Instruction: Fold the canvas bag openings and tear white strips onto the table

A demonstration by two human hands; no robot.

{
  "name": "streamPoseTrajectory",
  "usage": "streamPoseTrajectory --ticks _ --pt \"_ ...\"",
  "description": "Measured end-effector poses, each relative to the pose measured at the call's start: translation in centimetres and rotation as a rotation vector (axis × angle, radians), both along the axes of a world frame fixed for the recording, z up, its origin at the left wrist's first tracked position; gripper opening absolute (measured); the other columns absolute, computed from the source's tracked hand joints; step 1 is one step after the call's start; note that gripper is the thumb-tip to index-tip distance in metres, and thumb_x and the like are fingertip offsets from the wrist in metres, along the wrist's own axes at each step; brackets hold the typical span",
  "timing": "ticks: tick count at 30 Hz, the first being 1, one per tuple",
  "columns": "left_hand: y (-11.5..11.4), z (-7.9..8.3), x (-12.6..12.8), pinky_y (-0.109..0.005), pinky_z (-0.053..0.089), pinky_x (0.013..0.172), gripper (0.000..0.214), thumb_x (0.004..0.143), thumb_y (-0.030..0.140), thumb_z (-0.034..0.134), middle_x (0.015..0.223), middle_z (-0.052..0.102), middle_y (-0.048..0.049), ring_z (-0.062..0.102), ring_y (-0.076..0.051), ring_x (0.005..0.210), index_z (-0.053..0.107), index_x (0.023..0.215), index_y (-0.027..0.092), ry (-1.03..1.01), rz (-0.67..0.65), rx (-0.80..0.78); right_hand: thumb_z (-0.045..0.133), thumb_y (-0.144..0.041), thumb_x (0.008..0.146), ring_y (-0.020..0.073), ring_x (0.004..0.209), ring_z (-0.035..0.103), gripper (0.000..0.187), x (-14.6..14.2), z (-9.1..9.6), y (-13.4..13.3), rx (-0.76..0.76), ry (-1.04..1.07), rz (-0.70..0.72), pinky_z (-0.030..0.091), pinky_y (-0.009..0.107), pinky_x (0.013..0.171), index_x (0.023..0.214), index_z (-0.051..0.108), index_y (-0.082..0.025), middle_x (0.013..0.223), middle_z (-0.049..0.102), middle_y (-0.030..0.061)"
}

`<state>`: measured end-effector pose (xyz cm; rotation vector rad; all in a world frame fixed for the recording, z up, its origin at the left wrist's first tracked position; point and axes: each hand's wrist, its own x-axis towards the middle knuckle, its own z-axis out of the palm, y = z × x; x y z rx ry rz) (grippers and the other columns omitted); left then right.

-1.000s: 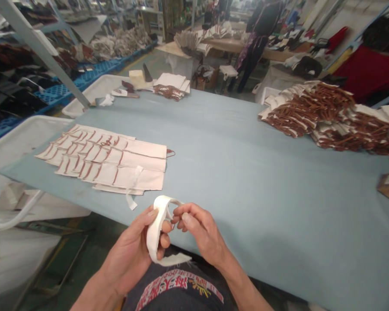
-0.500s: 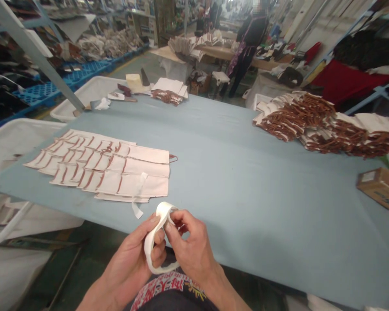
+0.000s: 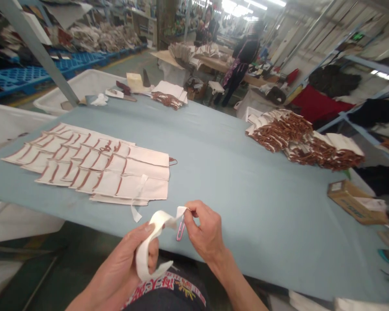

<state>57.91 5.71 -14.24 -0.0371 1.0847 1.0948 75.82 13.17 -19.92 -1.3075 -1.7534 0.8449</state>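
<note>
A white band [image 3: 143, 257], flat like tape or elastic, curls between my hands over the table's near edge. My left hand [image 3: 129, 255] is closed, pinching its middle between thumb and fingers, while a loose tail curves below. At the other end, my right hand [image 3: 205, 229] pinches the tip with thumb and index finger. Just under those fingertips shows a small pink pin-like thing [image 3: 180, 231] with a loop shape; whether it hangs or lies on the table I cannot tell. To the left, overlapping cream fabric pieces [image 3: 145, 172] with brown edging lie in rows.
A short white strip [image 3: 138, 201] lies over the nearest fabric pieces. Brown-edged fabric stacks [image 3: 278, 129] stand at the right, with a cardboard box [image 3: 356, 202] nearer me. Another stack [image 3: 170, 93] and scissors [image 3: 121, 95] are at the back. A person [image 3: 240, 60] stands beyond the table.
My right hand has moved right, drawing the band's end away from my left hand. The closed-looking loop is now an open curl, and the pink thing has come into view.
</note>
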Motion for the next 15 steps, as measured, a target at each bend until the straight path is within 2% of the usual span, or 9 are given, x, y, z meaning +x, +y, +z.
streamPoseTrajectory --ticks 3,6,9,12,15 --pt "-0.2 1.6 -1.5 -0.018 0.043 0.043 0.037 0.077 0.025 0.095 0.057 0.048 0.0084 0.044 -0.006 0.046 0.061 0.066 0.017 -0.133 0.144 0.039 0.058 -0.033 0.100 0.0183 0.068 0.064 0.023 -0.4 -0.9 -0.1 -0.069 0.003 -0.035 0.052 0.031 0.073 0.082 0.068 -0.023 0.075 0.072 0.0036" --pt "-0.1 2.8 -3.4 -0.018 0.042 0.042 0.025 0.085 0.018 0.086 0.059 0.047 0.0086 0.042 -0.005 0.045 0.064 0.073 0.017 -0.180 0.231 0.085 0.054 -0.042 0.104 0.0181 0.065 0.064 0.032 -1.0 -1.9 -0.9 -0.152 0.034 -0.035 0.052 0.028 0.064 0.081 0.065 -0.022 0.072 0.071 0.0035" --pt "0.6 3.3 -5.6 -0.018 0.046 0.044 0.017 0.086 0.016 0.084 0.060 0.048 0.0083 0.044 -0.005 0.046 0.069 0.078 0.015 -0.170 0.239 0.144 0.052 -0.048 0.105 0.0178 0.063 0.063 0.039 -1.6 -2.8 -2.2 -0.227 0.065 -0.043 0.051 0.028 0.061 0.081 0.064 -0.021 0.071 0.069 0.0032" --pt "1.9 3.6 -8.0 -0.019 0.050 0.045 0.006 0.092 0.009 0.071 0.064 0.052 0.0058 0.047 -0.008 0.048 0.072 0.090 0.015 -0.065 0.209 0.261 0.053 -0.053 0.104 0.0175 0.063 0.062 0.043 -2.3 -3.8 -3.4 -0.284 0.086 -0.060 0.051 0.030 0.064 0.081 0.066 -0.019 0.071 0.068 0.0026" --pt "3.6 4.4 -9.8 -0.019 0.053 0.046 0.016 0.098 0.007 0.057 0.076 0.063 0.0005 0.050 -0.008 0.050 0.070 0.094 0.015 0.058 0.193 0.343 0.056 -0.056 0.102 0.0178 0.064 0.061 0.044 -3.4 -4.9 -4.3 -0.326 0.099 -0.083 0.049 0.030 0.065 0.081 0.067 -0.019 0.069 0.066 0.0020"
